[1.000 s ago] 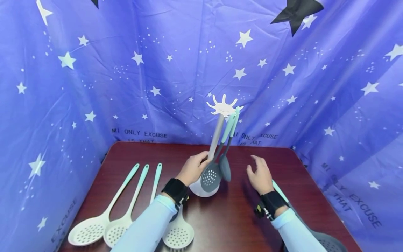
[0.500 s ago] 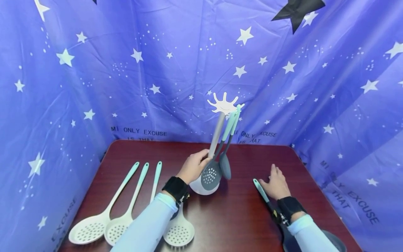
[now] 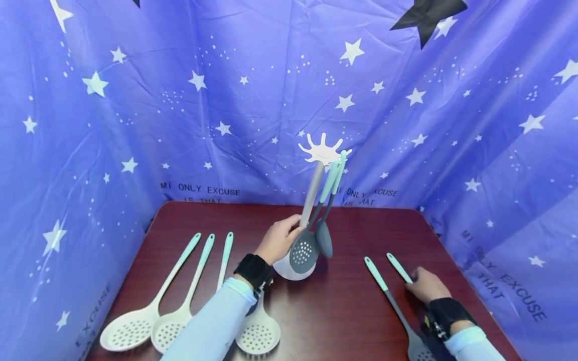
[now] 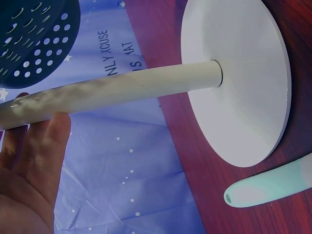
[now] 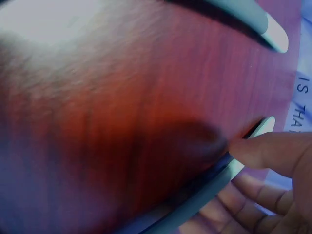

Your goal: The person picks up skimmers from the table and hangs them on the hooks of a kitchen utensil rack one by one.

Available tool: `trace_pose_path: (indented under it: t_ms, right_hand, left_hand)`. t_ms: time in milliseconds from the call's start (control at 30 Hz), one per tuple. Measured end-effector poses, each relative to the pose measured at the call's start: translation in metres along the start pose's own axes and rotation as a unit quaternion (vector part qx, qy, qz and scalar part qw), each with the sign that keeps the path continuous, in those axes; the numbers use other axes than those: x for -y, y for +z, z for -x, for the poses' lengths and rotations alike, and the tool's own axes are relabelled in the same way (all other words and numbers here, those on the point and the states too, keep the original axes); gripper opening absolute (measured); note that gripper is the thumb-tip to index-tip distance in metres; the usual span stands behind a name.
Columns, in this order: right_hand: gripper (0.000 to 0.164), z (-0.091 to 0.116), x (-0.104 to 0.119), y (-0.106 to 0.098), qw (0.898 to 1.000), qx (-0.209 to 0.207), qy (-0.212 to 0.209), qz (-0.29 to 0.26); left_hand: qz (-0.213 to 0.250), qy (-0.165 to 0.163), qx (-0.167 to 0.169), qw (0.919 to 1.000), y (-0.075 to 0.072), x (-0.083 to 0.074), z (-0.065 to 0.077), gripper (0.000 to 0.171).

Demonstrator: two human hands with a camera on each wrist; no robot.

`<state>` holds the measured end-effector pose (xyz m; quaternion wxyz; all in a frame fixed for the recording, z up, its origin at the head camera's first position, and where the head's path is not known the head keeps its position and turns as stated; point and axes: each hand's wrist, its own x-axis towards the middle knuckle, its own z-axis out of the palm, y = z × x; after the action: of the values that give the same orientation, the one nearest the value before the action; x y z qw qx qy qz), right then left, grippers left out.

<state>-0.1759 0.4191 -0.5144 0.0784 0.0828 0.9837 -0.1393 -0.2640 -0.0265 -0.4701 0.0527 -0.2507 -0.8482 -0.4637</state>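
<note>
My left hand grips the pale pole of a utensil stand with a round white base and a hooked crown. From the crown hang a grey skimmer and a grey spoon-shaped utensil, both with mint handles. On the right, my right hand pinches a mint-handled grey utensil lying on the table, thumb over the handle and fingers along its other side. The utensil's head is hidden behind my wrist and sleeve. Left of it lies a grey slotted turner.
On the left side of the dark red table lie two white skimmers with mint handles. A white perforated utensil with teeth along its front edge lies partly under my left forearm. A blue starry curtain surrounds the table.
My right hand has moved right and toward me, from beside the stand to the grey utensil's handle, and taken hold of it. My left hand stays on the pole.
</note>
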Motion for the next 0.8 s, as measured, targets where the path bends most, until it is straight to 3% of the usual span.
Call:
trace_pose_path:
  t_ms: [100, 500, 800]
  right_hand:
    - [0.022, 0.005, -0.005, 0.003, 1.0, -0.007, 0.007, -0.003]
    - [0.023, 0.004, -0.014, 0.007, 0.999, 0.016, 0.027, 0.002]
    - [0.011, -0.002, -0.025, -0.003, 0.998, -0.065, -0.026, 0.008]
  left_hand:
    - [0.003, -0.002, 0.003, 1.0, 0.001, 0.001, 0.002, 0.018]
    - [-0.008, 0.005, -0.005, 0.9999, 0.001, 0.003, -0.001, 0.018]
    - [-0.006, 0.004, -0.003, 1.0, 0.0, 0.001, -0.002, 0.02]
